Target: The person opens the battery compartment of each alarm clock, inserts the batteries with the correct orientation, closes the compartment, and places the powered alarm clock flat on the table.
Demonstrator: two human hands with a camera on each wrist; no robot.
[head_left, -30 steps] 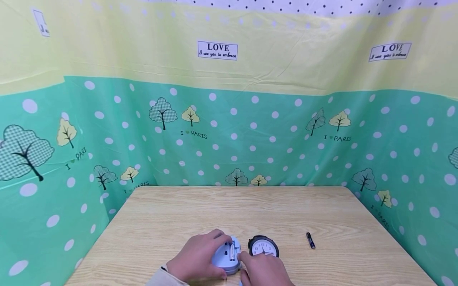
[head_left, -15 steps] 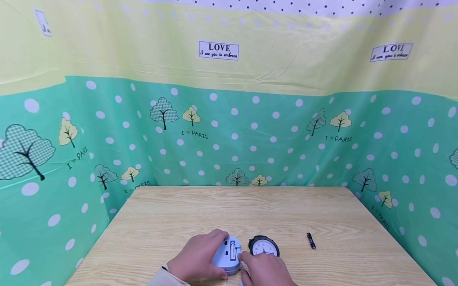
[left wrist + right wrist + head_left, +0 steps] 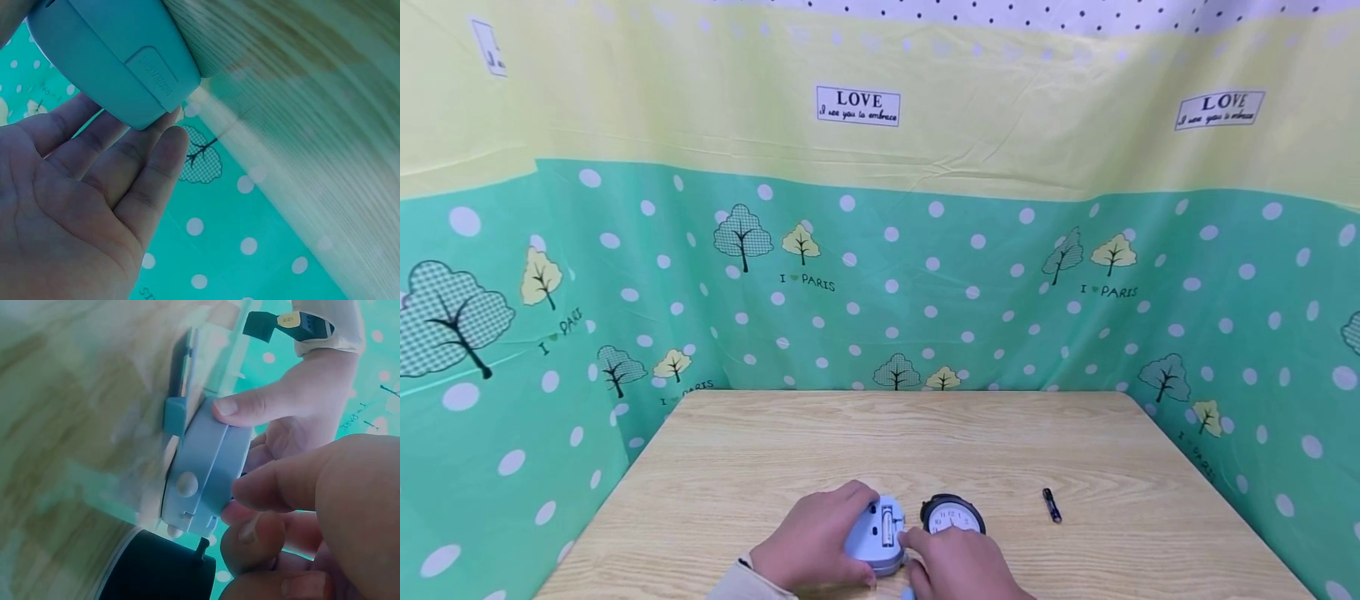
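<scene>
One pale blue case [image 3: 865, 547] on the table [image 3: 820, 433], back side up, just left of the middle and toward the near edge. My left hand [image 3: 811, 533] has it: fingers wrapped over the far side, thumb along the near side. My right hand [image 3: 964, 567] has its index tip at the right side of the battery slot [image 3: 887, 502], other fingers bent; can't tell if it pinches anything.

Handling, my judgement: light, stiff plastic, smooth enough to skid on wood. Shell should take a squeeze; weak spots are likely the slot's contacts and the two dark knobs [image 3: 874, 531]. Best hold is across the side walls, clear of those knobs and the round button [image 3: 187, 485] on the rim. The battery [image 3: 887, 527] should be rigid and slick; I'd take it by an end.

Looks: rounded outline, two shells meeting at a seam [image 3: 213, 470]. Raised panel with embossed lettering [image 3: 155, 76] on one wall, can't read it. Slot runs lengthwise, pale battery lying along it, knobs to its left.

Neighbours: black-rimmed clock [image 3: 952, 515] just beside, toward the right edge, partly behind my hand; small dark cylinder [image 3: 1052, 505] farther toward that edge.
</scene>
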